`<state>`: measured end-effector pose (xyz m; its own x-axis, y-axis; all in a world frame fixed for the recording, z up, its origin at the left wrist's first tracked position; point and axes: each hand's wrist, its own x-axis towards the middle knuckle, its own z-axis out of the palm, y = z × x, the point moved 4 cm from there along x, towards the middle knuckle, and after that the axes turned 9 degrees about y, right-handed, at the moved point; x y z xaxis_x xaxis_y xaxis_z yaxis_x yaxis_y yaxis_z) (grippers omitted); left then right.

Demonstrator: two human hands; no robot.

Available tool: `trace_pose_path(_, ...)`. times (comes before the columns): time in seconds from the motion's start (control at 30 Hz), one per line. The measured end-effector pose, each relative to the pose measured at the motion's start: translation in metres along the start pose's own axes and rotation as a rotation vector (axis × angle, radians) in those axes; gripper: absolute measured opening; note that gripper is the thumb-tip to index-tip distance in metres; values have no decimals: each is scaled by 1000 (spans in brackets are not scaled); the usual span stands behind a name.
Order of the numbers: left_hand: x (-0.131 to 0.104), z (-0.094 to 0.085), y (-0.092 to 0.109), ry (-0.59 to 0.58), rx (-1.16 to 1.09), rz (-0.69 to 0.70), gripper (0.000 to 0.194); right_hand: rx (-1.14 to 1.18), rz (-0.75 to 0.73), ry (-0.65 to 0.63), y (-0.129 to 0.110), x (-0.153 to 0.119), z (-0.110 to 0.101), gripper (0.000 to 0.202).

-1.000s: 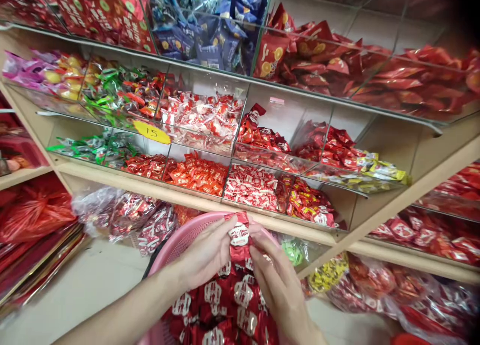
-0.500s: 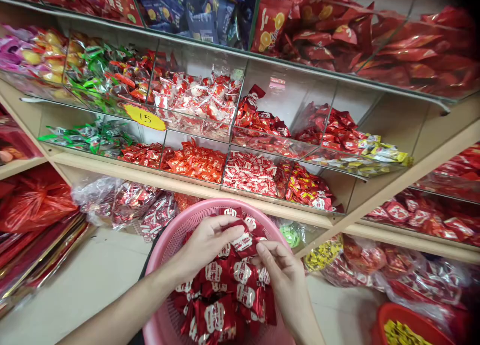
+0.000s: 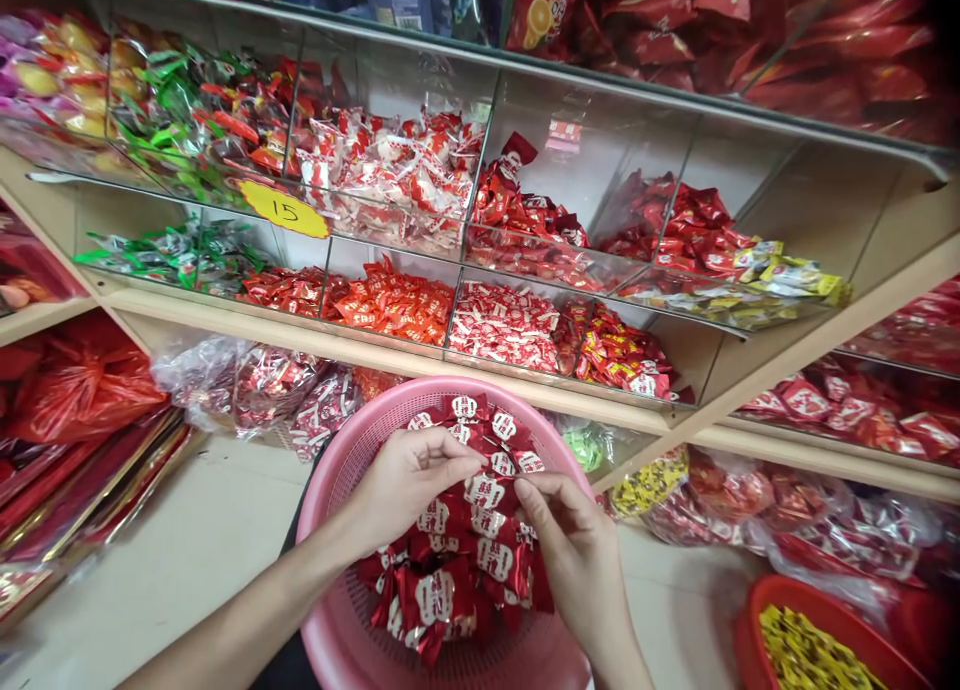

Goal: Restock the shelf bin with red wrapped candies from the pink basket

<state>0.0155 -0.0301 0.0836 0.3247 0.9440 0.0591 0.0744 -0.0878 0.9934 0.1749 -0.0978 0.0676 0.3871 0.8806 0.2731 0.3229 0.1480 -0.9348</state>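
Note:
A pink perforated basket (image 3: pixel 330 470) holds a pile of dark red candy packets (image 3: pixel 435 595) with white labels. Over the pile, my left hand (image 3: pixel 409 485) pinches the left end of one red packet (image 3: pixel 484 490) between thumb and fingers. The right end of that same packet is pinched by my right hand (image 3: pixel 574 530). The packet hangs label up between both hands, above the other packets, and its lower edge is hard to tell from the pile.
Beyond the basket stands a wooden shelf (image 3: pixel 375 358) with clear bins of wrapped candy and a yellow tag (image 3: pixel 283 208) marked 15. Bagged candy (image 3: pixel 277 385) lies beneath. A red tub (image 3: pixel 750 635) of yellow candy is at the lower right.
The view has shifted slightly, with the basket showing a little further right. Both hands stay over the pile; the packet now shows stretched flat between the fingertips.

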Motion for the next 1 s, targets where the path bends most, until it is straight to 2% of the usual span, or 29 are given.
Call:
trace_pose_path(0.27, -7, 3, 3, 32, -71, 16, 16, 53, 48, 2, 4, 0, -7, 17)
trace_pose_path(0.43, 0, 1, 2, 60, -34, -21, 17, 122, 126, -35, 5, 9, 1, 20)
trace_pose_path(0.53, 8, -15, 0, 54, 20, -35, 16, 162, 174, -89, 9, 13, 5, 21)
trace_pose_path(0.6, 11, -32, -3, 49, 46, -61, 16, 176, 209, -64, 14, 13, 3, 24)
trace_pose_path(0.7, 13, -59, -16, 15, 89, -106, 28, 177, 257, -3, 26, 10, -5, 29)
trace_pose_path(0.8, 13, -79, -28, 44, 169, -74, 23, 178, 288, 26, 36, 9, -11, 33)
trace_pose_path(0.9, 14, -83, -34, 87, 214, -24, 17, 182, 302, 39, 41, 10, -16, 35)
trace_pose_path(1.0, 18, -67, -29, 77, 225, 31, 15, 165, 282, 70, 42, 12, -22, 35)
